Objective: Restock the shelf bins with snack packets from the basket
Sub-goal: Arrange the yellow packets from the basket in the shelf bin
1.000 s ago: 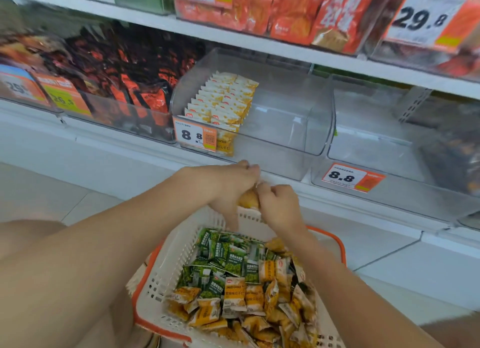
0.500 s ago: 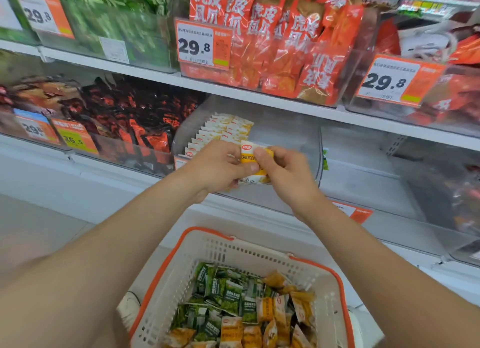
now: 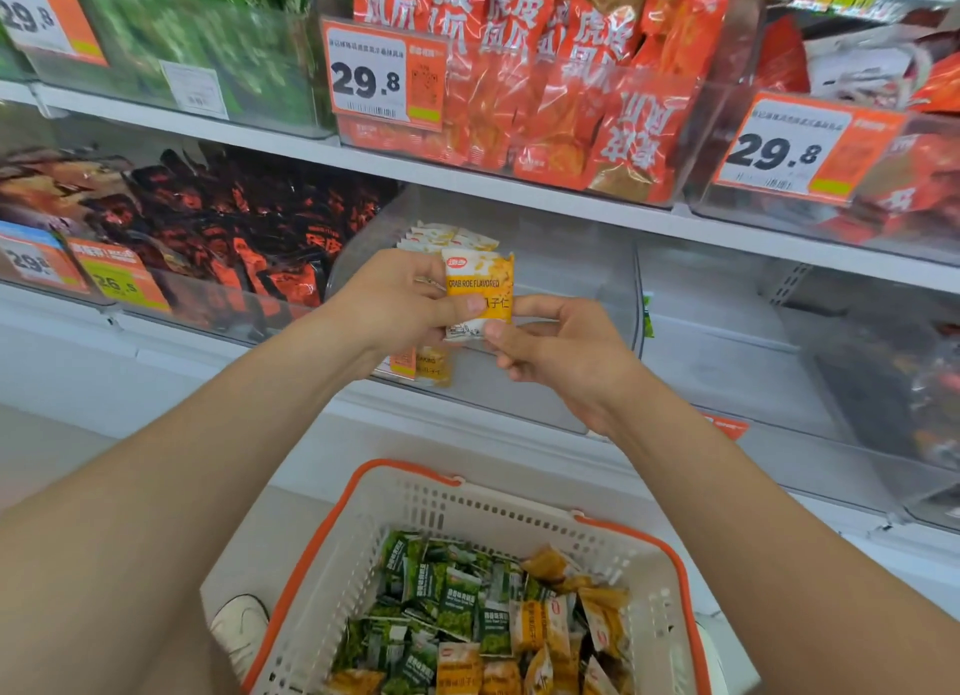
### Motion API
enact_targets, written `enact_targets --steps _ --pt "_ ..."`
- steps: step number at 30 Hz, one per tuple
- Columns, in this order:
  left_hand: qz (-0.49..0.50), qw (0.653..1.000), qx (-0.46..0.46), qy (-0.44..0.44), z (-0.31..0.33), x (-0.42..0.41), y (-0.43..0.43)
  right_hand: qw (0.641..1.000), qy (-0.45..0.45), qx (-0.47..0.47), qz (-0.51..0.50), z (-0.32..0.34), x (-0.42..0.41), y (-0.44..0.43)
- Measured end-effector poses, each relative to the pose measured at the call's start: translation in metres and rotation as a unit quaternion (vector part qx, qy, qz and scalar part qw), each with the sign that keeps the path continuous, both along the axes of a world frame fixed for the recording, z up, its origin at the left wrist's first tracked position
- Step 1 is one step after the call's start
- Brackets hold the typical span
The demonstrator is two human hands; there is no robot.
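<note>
A yellow and white snack packet (image 3: 480, 284) marked "crab roe flavored" is held upright in front of a clear shelf bin (image 3: 571, 289). My left hand (image 3: 395, 305) pinches its left side with thumb across the front. My right hand (image 3: 556, 346) pinches its lower right corner. Behind the packet, a row of matching yellow packets (image 3: 447, 237) stands in the bin's left part. Below, a white basket with an orange rim (image 3: 415, 492) holds several green and yellow packets (image 3: 483, 616).
Left of the clear bin is a bin of dark red and black packets (image 3: 234, 227). To the right stands another clear bin (image 3: 753, 341). The upper shelf carries orange packets (image 3: 545, 71) and green packets (image 3: 182, 29) behind price tags. A white shoe (image 3: 239, 627) shows beside the basket.
Both hands rose from the basket rim to the clear bin's front, carrying the yellow packet, which now stands upright with its label facing me. The view tilted upward.
</note>
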State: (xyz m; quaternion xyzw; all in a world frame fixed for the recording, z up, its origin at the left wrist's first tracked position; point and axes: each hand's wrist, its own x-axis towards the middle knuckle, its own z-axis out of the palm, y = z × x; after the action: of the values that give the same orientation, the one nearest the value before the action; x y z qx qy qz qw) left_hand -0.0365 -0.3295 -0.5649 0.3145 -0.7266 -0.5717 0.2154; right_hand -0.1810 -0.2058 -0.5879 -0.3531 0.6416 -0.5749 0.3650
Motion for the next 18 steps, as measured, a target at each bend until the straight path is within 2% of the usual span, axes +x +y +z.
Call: enact_targets --steps 5,7,9,11,13,16,18 --pt "-0.019 0.999 -0.043 -0.01 -0.008 -0.007 -0.01 0.998 0.013 0.057 0.027 0.003 -0.009 -0.007" --pt "-0.02 0.998 -0.059 -0.008 -0.012 -0.009 -0.015 0.998 0.026 0.048 0.037 0.003 -0.013 -0.013" --pt "0.016 0.99 -0.142 -0.02 -0.017 -0.012 -0.025 0.999 0.037 0.028 0.002 0.001 -0.016 -0.023" --pt "0.051 0.951 -0.295 -0.078 -0.027 -0.016 -0.037 0.995 0.028 0.013 -0.091 -0.005 -0.025 -0.04" --pt "0.04 0.908 -0.394 -0.138 -0.04 -0.02 -0.046 0.98 0.038 0.033 -0.191 -0.013 -0.04 -0.06" --pt "-0.036 0.844 -0.474 -0.248 -0.058 -0.025 -0.056 0.96 0.119 0.106 -0.229 -0.027 -0.06 -0.09" --pt "-0.079 0.826 -0.477 -0.29 -0.065 -0.026 -0.059 0.943 0.191 0.165 -0.218 -0.038 -0.071 -0.109"
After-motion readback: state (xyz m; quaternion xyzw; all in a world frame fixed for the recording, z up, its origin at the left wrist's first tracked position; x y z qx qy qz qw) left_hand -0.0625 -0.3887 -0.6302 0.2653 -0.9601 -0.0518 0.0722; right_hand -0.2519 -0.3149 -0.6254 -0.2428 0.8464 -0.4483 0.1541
